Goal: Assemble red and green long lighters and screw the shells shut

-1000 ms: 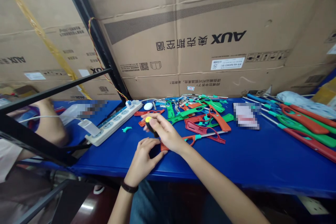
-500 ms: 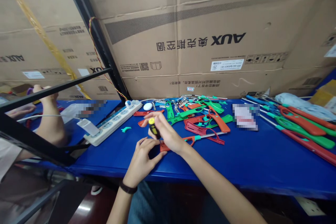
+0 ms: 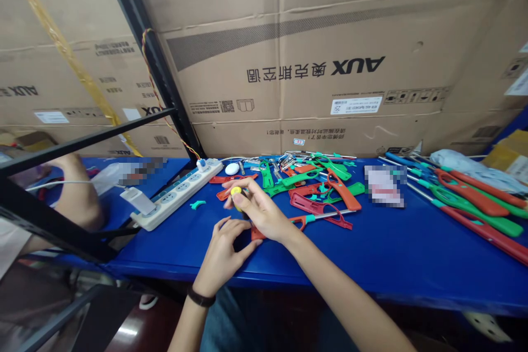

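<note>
My right hand (image 3: 266, 213) is wrapped round a short screwdriver (image 3: 236, 192) with a yellow-and-black handle, held above the near end of an orange long-reach lighter (image 3: 256, 232). The screwdriver's tip is hidden behind my fingers. My left hand (image 3: 225, 245) pinches that same handle end between thumb and fingers, steadying it on the blue table. The lighter's metal tube points to the right, past my right wrist. Just behind lies a pile of red, green and orange lighter shells (image 3: 295, 177) with small metal parts. A loose turquoise trigger piece (image 3: 198, 204) rests to the left.
A white power strip (image 3: 181, 192) lies left, beside a black metal rack post (image 3: 150, 60). Several lighters (image 3: 474, 192) lie at the right, near a blurred packet (image 3: 383, 186). Cardboard boxes (image 3: 309, 22) stand behind. Another person's arm (image 3: 80, 192) is at far left.
My right fingers have turned and shifted round the screwdriver handle, whose top now leans slightly left. My left hand stays put on the lighter. The other person's hand has moved back.
</note>
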`<state>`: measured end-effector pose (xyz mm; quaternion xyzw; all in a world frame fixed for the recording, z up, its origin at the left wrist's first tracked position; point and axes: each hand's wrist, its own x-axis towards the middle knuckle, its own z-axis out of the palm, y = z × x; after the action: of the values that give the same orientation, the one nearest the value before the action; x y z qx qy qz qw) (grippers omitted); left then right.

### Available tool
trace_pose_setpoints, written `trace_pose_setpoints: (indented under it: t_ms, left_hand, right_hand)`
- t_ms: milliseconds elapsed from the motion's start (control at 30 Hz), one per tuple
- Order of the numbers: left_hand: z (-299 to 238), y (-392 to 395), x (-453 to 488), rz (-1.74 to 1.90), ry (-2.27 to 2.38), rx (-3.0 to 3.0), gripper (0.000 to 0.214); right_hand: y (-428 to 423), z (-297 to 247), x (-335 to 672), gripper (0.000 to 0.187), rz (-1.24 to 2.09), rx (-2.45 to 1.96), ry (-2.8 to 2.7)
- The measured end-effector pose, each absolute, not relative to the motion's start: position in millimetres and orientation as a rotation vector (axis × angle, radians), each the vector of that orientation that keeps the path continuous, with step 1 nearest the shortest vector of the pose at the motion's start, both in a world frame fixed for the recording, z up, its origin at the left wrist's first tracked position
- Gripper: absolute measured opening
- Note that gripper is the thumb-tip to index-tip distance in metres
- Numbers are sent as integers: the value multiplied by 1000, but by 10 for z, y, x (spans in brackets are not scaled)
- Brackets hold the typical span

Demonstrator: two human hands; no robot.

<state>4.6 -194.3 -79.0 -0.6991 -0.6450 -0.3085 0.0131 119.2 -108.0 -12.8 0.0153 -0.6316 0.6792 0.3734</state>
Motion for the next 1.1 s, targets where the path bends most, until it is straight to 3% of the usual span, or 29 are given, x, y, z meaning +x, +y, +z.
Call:
trace_pose_setpoints:
  t_ms: [267, 367, 500, 600, 700, 800, 933, 1100]
  left_hand:
    - [-787, -1945, 48, -977, -2018, -2169, 22]
    - [-791, -1943, 46, -961, -2006, -2170, 23]
    - [-799, -1939, 35, -944, -1984, -2158, 25]
    - [-801, -1934, 29, -953, -1990, -2167, 23]
    - [-800, -1930, 29, -968, -2004, -2152, 23]
    - [-800, -1928, 33, -976, -1996, -2126, 24]
    - [-802, -1927, 30, -969, -1985, -2143, 23]
    - [-821, -1925, 21, -942, -1997, -2134, 23]
  right_hand:
    - [-1048, -138, 1241, 33, 1718, 10, -1662]
    - [-1094, -127, 1272, 26, 1654, 22, -1598]
    - [-1155, -178, 1235, 35, 1612, 12, -1470]
    - [-1167, -187, 1233, 24, 1551, -22, -1546]
    - [-1175, -144, 1272, 33, 1481, -60, -1704]
    - [-1208, -98, 1294, 22, 1469, -45, -1678]
    - [-1255, -77, 1286, 31, 1565, -13, -1603]
    - [-1192, -37, 1318, 47, 1289, -208, -1714]
